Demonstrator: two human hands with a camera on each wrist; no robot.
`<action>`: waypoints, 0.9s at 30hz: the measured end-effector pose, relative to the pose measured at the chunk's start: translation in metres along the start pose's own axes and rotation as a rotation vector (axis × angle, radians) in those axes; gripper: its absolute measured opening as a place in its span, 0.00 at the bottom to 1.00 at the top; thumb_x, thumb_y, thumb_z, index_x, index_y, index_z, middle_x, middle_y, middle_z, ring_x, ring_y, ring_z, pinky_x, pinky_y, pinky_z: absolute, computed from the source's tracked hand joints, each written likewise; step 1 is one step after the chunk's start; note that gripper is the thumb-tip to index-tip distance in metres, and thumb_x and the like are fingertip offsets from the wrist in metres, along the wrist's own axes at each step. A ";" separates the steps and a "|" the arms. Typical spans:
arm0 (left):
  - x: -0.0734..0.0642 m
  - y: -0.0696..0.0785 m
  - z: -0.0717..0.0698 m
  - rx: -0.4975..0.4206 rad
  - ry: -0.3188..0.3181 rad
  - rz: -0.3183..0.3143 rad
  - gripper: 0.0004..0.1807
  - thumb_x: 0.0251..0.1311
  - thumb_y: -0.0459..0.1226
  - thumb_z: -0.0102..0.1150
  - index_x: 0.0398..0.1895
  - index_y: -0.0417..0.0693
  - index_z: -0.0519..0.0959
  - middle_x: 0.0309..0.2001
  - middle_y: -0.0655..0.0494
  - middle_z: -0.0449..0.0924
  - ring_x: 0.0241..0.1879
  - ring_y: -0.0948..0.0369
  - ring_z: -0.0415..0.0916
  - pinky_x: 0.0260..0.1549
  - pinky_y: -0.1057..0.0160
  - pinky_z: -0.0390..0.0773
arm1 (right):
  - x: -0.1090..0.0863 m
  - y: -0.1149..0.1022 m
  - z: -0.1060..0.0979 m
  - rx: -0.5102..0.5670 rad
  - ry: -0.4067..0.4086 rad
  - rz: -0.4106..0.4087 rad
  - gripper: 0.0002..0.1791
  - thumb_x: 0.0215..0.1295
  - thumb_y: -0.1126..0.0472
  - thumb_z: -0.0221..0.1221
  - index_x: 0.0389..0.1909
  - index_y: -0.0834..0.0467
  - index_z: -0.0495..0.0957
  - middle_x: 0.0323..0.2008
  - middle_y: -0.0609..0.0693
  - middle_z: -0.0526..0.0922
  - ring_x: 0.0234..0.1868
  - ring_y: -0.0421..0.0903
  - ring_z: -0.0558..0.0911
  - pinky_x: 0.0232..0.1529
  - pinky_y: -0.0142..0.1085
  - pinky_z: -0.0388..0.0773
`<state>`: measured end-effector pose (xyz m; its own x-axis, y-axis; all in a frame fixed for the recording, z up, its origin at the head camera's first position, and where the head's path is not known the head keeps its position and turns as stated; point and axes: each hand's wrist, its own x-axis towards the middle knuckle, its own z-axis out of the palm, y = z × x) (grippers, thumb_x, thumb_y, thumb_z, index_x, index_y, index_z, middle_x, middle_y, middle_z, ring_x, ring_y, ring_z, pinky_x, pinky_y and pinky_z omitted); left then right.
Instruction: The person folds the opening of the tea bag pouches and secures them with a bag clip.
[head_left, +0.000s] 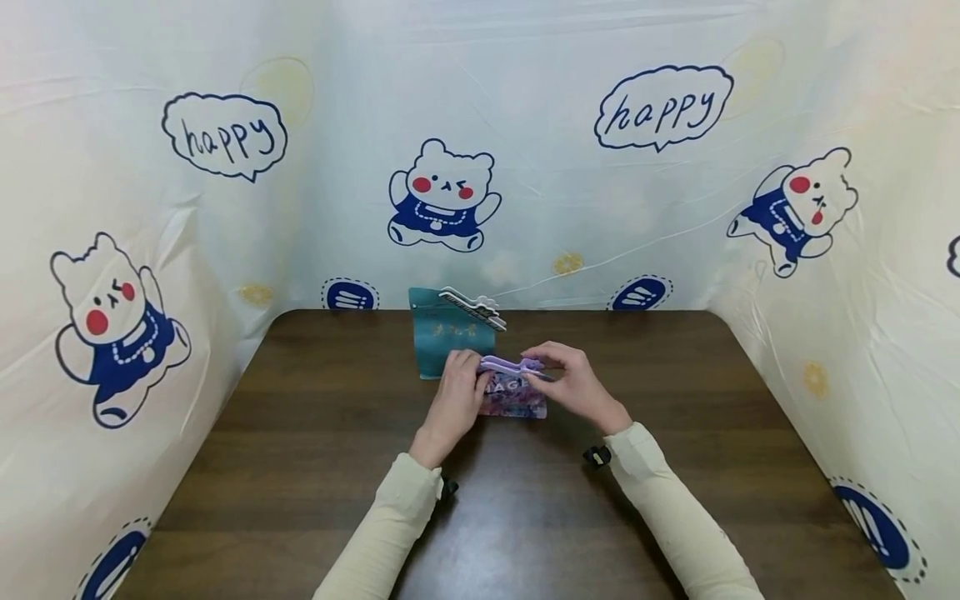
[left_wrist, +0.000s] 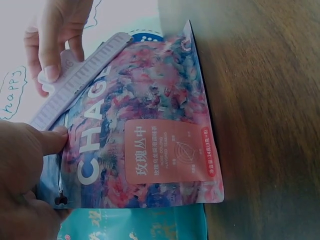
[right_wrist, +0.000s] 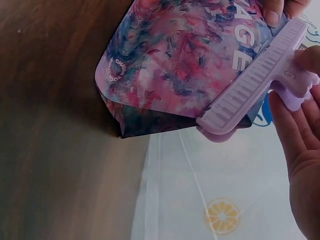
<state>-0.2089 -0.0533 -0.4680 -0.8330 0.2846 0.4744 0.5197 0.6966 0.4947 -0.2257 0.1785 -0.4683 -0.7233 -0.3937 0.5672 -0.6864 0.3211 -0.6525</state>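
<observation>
A pink, blue and purple tea pouch stands on the table, its lettered front toward me. My left hand pinches the pouch near its upper left corner, with the thumb on the front. My right hand grips a lilac bag clip by its handles, thumb on one side and fingers on the other. The clip's long bars lie slantwise across the pouch's upper edge, reaching past its side in the right wrist view. Whether the bars are fully closed on the pouch, I cannot tell.
Just behind stands a teal pouch with a white and black clip slanted across its top corner. The brown wooden table is bounded at the back and sides by a printed cloth.
</observation>
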 end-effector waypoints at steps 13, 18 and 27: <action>-0.001 0.017 0.001 0.233 0.011 0.139 0.09 0.68 0.37 0.65 0.45 0.41 0.81 0.44 0.50 0.83 0.45 0.52 0.76 0.48 0.52 0.78 | 0.007 -0.006 0.005 -0.172 -0.142 -0.015 0.13 0.64 0.67 0.68 0.49 0.57 0.84 0.43 0.48 0.86 0.42 0.41 0.83 0.47 0.41 0.84; -0.001 0.022 0.004 0.237 0.006 0.146 0.10 0.67 0.38 0.66 0.44 0.41 0.81 0.44 0.50 0.83 0.46 0.53 0.76 0.49 0.54 0.78 | 0.003 -0.009 -0.002 -0.206 -0.136 -0.038 0.12 0.64 0.67 0.68 0.48 0.58 0.84 0.41 0.48 0.86 0.41 0.41 0.83 0.46 0.40 0.84; 0.005 0.034 0.013 0.199 -0.040 0.161 0.09 0.68 0.39 0.64 0.44 0.43 0.81 0.42 0.52 0.82 0.44 0.55 0.75 0.48 0.56 0.78 | -0.008 -0.012 -0.020 -0.236 -0.135 -0.067 0.12 0.64 0.68 0.68 0.48 0.59 0.85 0.40 0.48 0.86 0.40 0.40 0.83 0.44 0.40 0.84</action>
<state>-0.1975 -0.0199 -0.4583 -0.7514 0.4256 0.5043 0.6020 0.7551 0.2598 -0.2133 0.1953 -0.4554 -0.6699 -0.5274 0.5227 -0.7425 0.4757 -0.4717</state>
